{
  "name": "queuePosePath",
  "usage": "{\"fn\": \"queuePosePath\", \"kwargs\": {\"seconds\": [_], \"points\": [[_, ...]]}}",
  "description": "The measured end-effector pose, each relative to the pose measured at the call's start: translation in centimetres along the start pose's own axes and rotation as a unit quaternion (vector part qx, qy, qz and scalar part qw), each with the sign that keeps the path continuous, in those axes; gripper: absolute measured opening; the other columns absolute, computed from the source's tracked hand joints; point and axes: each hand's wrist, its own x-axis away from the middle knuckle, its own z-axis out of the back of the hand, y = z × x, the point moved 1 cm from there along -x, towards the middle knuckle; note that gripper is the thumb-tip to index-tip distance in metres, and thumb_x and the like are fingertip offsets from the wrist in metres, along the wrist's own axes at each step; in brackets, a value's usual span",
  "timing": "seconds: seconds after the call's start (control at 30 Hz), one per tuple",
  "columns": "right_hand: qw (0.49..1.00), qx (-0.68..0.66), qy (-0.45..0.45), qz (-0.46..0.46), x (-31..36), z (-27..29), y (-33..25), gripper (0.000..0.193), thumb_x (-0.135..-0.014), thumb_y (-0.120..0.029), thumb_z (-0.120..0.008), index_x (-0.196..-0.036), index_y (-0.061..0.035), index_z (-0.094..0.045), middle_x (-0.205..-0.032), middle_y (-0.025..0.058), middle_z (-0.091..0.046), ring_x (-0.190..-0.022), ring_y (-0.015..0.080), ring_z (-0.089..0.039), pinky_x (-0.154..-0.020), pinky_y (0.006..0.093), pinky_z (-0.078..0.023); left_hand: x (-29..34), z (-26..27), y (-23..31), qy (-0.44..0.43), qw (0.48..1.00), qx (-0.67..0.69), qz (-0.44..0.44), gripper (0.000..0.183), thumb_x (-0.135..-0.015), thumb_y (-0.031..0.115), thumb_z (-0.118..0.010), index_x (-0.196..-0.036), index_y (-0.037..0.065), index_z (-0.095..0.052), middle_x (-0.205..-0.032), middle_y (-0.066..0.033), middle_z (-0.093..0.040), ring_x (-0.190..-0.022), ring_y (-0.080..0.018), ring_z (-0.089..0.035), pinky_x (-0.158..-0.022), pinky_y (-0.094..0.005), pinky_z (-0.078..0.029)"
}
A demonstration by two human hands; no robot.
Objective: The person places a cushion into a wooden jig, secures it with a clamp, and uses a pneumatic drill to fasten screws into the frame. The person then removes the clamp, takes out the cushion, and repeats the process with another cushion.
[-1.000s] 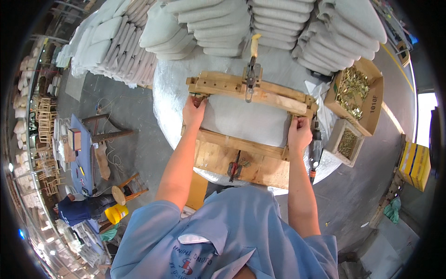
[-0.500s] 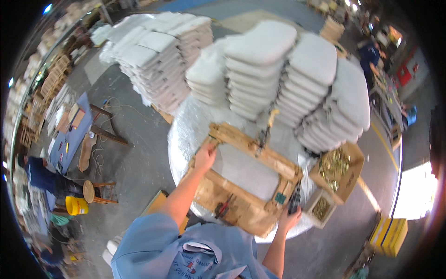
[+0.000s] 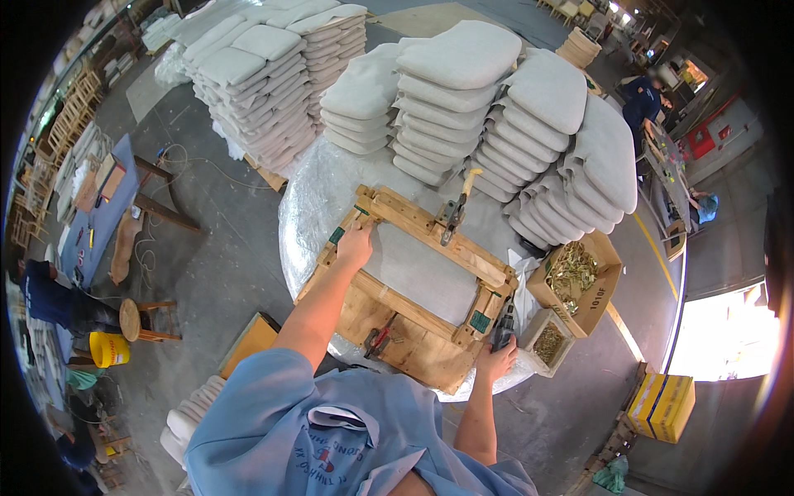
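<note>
Right hand [image 3: 495,361] now grips the dark tool [image 3: 504,324] beside the wooden frame [image 3: 430,227].

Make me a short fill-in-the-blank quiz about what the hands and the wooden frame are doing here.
The left hand rests on the wooden ____.
The right hand grips a dark ____ at the frame's corner.
Inside the frame lies a grey ____.
Screws fill two open ____.
Missing words: frame; tool; cushion; boxes.
</note>
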Motion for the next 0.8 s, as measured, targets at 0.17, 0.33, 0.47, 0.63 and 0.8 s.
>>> {"fn": "queuePosePath", "kwargs": {"seconds": [0.17, 0.33, 0.47, 0.63, 0.8], "points": [[0.999, 0.007, 0.051, -0.004, 1.9, -1.0, 1.1, 0.084, -0.086, -0.018, -0.08, -0.161, -0.0149, -0.044, -0.151, 0.0207, -0.054, -0.137, 0.045, -0.052, -0.106, 0.0597, -0.047, 1.4, -0.1, 0.0, 0.074, 0.996, 0.033, -0.031, 0.046, -0.1, 0.01, -0.061, -0.146, 0.009, -0.065, -0.125, -0.0168, -0.062, -0.12, -0.038, -0.064, -0.099, -0.0483, -0.058], [0.998, -0.053, 0.041, -0.016, 3.2, -1.6, 2.4, 0.088, -0.087, -0.02, -0.081, -0.165, -0.014, -0.039, -0.144, 0.0235, -0.057, -0.131, 0.0478, -0.055, -0.107, 0.0588, -0.047, 1.8, -0.2, 0.0, 0.085, 0.995, 0.023, -0.055, 0.042, -0.098, 0.009, -0.063, -0.14, 0.008, -0.069, -0.12, -0.0164, -0.061, -0.119, -0.0377, -0.064, -0.098, -0.0482, -0.057], [0.999, -0.04, 0.017, -0.004, 2.3, -1.1, 2.5, 0.091, -0.086, -0.022, -0.082, -0.165, -0.0126, -0.039, -0.142, 0.0249, -0.058, -0.13, 0.0483, -0.056, -0.106, 0.0575, -0.048, 1.2, -0.7, -0.5, 0.077, 0.996, 0.033, -0.035, 0.037, -0.098, 0.009, -0.063, -0.134, 0.007, -0.071, -0.122, -0.0172, -0.061, -0.12, -0.0385, -0.063, -0.099, -0.0493, -0.057], [0.998, -0.032, -0.045, -0.022, 0.3, 0.0, 2.6, 0.095, -0.084, -0.025, -0.085, -0.165, -0.0118, -0.038, -0.143, 0.0274, -0.058, -0.127, 0.0504, -0.059, -0.106, 0.0556, -0.05, 0.2, 0.0, -0.4, 0.045, 0.996, 0.079, 0.014, 0.035, -0.098, 0.009, -0.062, -0.131, 0.009, -0.072, -0.125, -0.0192, -0.066, -0.12, -0.0411, -0.065, -0.1, -0.0503, -0.057], [0.995, -0.062, -0.075, -0.002, -2.6, -2.5, 6.1, 0.095, -0.079, -0.028, -0.09, -0.157, -0.0027, -0.042, -0.135, 0.0326, -0.068, -0.126, 0.0504, -0.066, -0.108, 0.0529, -0.052, -0.4, 1.1, 0.2, 0.014, 0.99, 0.131, 0.049, 0.04, -0.097, 0.01, -0.061, -0.137, 0.014, -0.068, -0.131, -0.0197, -0.069, -0.119, -0.0415, -0.069, -0.098, -0.0536, -0.057]]}}
